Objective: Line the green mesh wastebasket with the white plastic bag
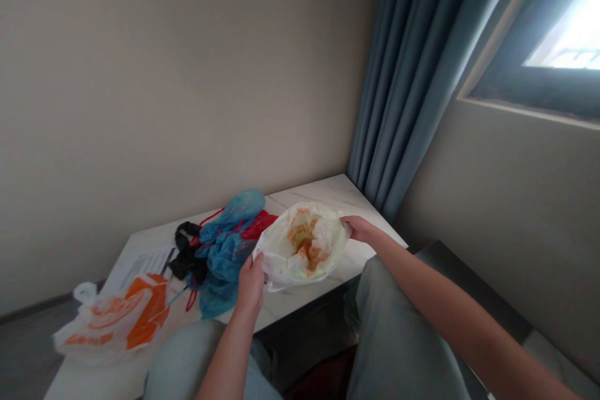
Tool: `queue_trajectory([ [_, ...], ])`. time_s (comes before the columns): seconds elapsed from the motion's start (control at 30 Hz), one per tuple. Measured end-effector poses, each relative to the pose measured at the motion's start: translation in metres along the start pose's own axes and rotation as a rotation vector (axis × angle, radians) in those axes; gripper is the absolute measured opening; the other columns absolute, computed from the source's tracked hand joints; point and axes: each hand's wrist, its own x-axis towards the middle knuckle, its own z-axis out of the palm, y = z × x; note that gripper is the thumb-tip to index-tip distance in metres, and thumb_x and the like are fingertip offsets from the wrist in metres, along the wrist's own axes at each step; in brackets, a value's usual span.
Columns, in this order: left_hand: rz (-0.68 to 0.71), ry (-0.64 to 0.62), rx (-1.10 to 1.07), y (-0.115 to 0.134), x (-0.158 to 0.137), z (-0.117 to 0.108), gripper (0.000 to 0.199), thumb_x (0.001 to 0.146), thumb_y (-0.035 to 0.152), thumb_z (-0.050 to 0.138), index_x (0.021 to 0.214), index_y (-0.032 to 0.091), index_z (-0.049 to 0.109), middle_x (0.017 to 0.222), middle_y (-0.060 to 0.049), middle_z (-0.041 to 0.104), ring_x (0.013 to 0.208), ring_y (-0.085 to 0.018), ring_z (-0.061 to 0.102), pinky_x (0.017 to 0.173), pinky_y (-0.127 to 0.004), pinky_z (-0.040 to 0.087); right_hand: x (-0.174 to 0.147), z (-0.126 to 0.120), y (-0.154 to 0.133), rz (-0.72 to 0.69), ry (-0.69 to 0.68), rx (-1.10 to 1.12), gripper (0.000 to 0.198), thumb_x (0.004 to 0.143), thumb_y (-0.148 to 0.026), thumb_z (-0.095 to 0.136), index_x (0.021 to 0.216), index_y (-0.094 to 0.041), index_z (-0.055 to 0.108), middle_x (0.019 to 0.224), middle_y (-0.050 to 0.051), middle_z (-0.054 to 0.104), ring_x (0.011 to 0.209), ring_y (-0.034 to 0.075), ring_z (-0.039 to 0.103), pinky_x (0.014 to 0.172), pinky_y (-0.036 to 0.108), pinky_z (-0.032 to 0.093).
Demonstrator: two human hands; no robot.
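A white plastic bag [276, 244] with orange print hangs between my hands, its mouth spread wide toward me so the inside shows. My left hand [252, 281] grips the near left edge of the opening. On the far right edge, my right hand [359, 228] pinches the rim. Left of this bag lies a heap of crumpled bags: blue plastic bags [229, 256], a red one [259, 224] and a black one [187, 262]. Closer to the left end rests another white bag with orange print [117, 319].
The bags lie on a white marble-patterned table [328, 190] against a plain wall. A printed sheet [138, 269] is partly under the bags. Blue curtains [407, 75] hang by a window at right. My knees [398, 325] are close below the table edge.
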Motion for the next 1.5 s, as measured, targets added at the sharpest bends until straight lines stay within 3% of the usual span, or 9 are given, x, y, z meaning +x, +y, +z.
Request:
queue_trajectory([
  [0.17,-0.052,-0.006,0.005,0.008,-0.005,0.000,0.039,0.073,0.046,0.066,0.095,0.014,0.069,0.062,-0.002,0.064,0.058,-0.018,0.061,0.050,-0.025,0.044,-0.008,0.000,-0.010,-0.116,0.049,0.034,0.004,0.083,-0.017,0.058,0.080,-0.018,0.060,0.070,0.003,0.065,0.064,0.016,0.060,0.062,0.027,0.053],
  [0.37,-0.041,-0.045,-0.054,0.015,-0.011,0.005,0.043,0.071,0.048,0.069,0.098,0.015,0.069,0.066,0.000,0.065,0.059,-0.015,0.059,0.053,-0.024,0.043,-0.031,0.007,-0.016,-0.206,-0.271,0.075,0.013,0.074,-0.018,0.070,0.081,-0.020,0.060,0.069,-0.002,0.060,0.061,0.012,0.054,0.058,0.024,0.047],
  [0.47,-0.081,-0.063,-0.145,0.016,-0.011,0.009,0.044,0.069,0.045,0.073,0.101,0.015,0.069,0.070,0.001,0.066,0.056,-0.013,0.058,0.053,-0.023,0.042,-0.036,0.012,-0.016,-0.279,-0.323,0.091,0.019,0.069,-0.015,0.070,0.079,-0.021,0.055,0.073,-0.003,0.059,0.065,0.012,0.054,0.064,0.025,0.048],
  [0.7,-0.323,0.121,-0.440,0.028,-0.007,0.013,0.008,0.080,0.018,0.060,0.085,0.015,0.065,0.071,-0.003,0.068,0.057,-0.013,0.062,0.055,-0.023,0.050,-0.031,0.008,-0.025,-0.507,-0.162,0.227,0.024,0.059,-0.008,0.057,0.065,-0.023,0.040,0.069,-0.001,0.054,0.072,0.017,0.054,0.072,0.028,0.048],
  [0.87,-0.350,0.125,-0.527,0.037,-0.006,0.008,0.007,0.077,0.010,0.060,0.081,0.014,0.065,0.069,-0.002,0.067,0.055,-0.011,0.060,0.051,-0.020,0.050,-0.031,-0.010,-0.033,-0.533,-0.031,0.411,0.015,0.065,-0.015,0.056,0.070,-0.024,0.047,0.075,0.000,0.060,0.075,0.018,0.058,0.081,0.032,0.051],
  [1.07,-0.359,0.060,-0.532,0.044,-0.006,0.010,0.009,0.074,0.010,0.062,0.081,0.013,0.067,0.073,-0.004,0.069,0.062,-0.013,0.064,0.056,-0.023,0.055,-0.036,-0.021,-0.037,-0.538,-0.002,0.615,0.022,0.073,-0.020,0.060,0.094,-0.026,0.059,0.066,-0.001,0.057,0.065,0.017,0.057,0.072,0.032,0.053],
  [1.13,-0.353,0.043,-0.523,0.045,-0.005,0.008,0.006,0.071,0.010,0.064,0.068,0.014,0.062,0.061,0.000,0.062,0.056,-0.011,0.059,0.051,-0.020,0.051,-0.038,-0.019,-0.036,-0.504,0.026,0.615,0.026,0.073,-0.020,0.060,0.098,-0.026,0.057,0.072,-0.002,0.061,0.062,0.016,0.056,0.066,0.030,0.052],
  [1.27,-0.248,0.117,-0.532,0.046,-0.002,-0.003,0.030,0.069,0.011,0.067,0.051,0.016,0.043,0.052,0.005,0.048,0.053,-0.008,0.053,0.049,-0.016,0.043,-0.041,-0.012,-0.034,-0.482,-0.001,0.600,0.034,0.070,-0.019,0.065,0.101,-0.028,0.052,0.080,-0.004,0.065,0.062,0.014,0.059,0.058,0.026,0.050],
  [1.5,-0.198,-0.113,-0.954,0.055,-0.007,-0.021,0.025,0.086,0.021,0.061,0.063,0.017,0.051,0.065,0.002,0.056,0.066,-0.011,0.059,0.074,-0.027,0.054,-0.030,-0.008,-0.029,-0.483,0.143,0.634,0.027,0.076,-0.019,0.061,0.101,-0.026,0.053,0.073,-0.007,0.060,0.063,0.012,0.061,0.060,0.023,0.050],
])
